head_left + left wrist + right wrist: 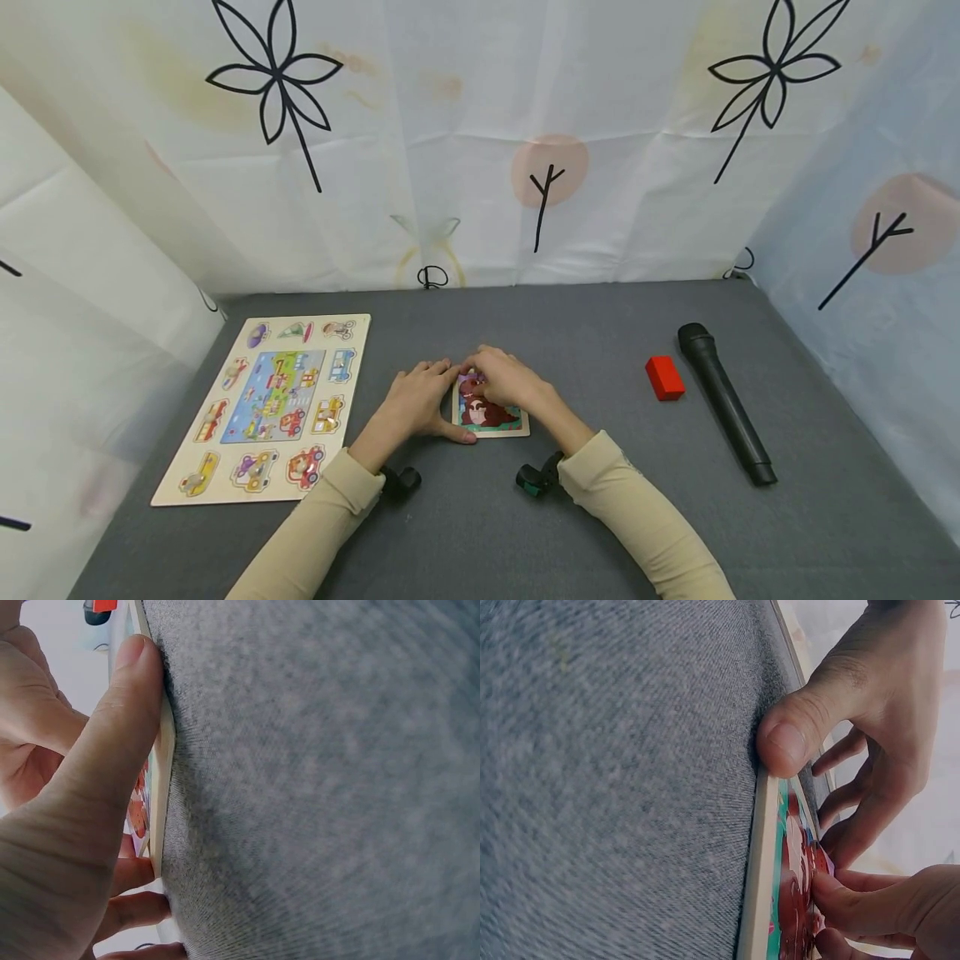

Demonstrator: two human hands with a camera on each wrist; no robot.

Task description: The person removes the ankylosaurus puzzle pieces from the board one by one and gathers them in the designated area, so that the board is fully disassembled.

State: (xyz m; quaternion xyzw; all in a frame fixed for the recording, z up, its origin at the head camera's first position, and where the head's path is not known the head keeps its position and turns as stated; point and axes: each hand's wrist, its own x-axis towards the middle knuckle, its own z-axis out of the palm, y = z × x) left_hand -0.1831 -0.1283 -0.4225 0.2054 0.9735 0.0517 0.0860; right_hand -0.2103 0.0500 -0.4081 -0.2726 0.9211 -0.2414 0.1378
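A small picture puzzle [491, 421] in a pale wooden frame lies flat on the grey table, showing a dark red animal on green. My left hand [420, 404] steadies its frame, the thumb at the near left corner and the fingers along the left side. Over the puzzle's upper part, my right hand [506, 379] pinches at a purple and red puzzle piece [823, 862] with thumb and fingertips. In the right wrist view that piece looks slightly raised at its edge. My right fingers hide much of the picture's upper right in the head view.
Left of my hands lies a large wooden peg puzzle [360, 350] with vehicle pieces round a town picture. A red block [664, 378] and a black microphone [727, 404] lie to the right. Patterned white cloth [480, 100] hangs behind the table [600, 333] and at its sides.
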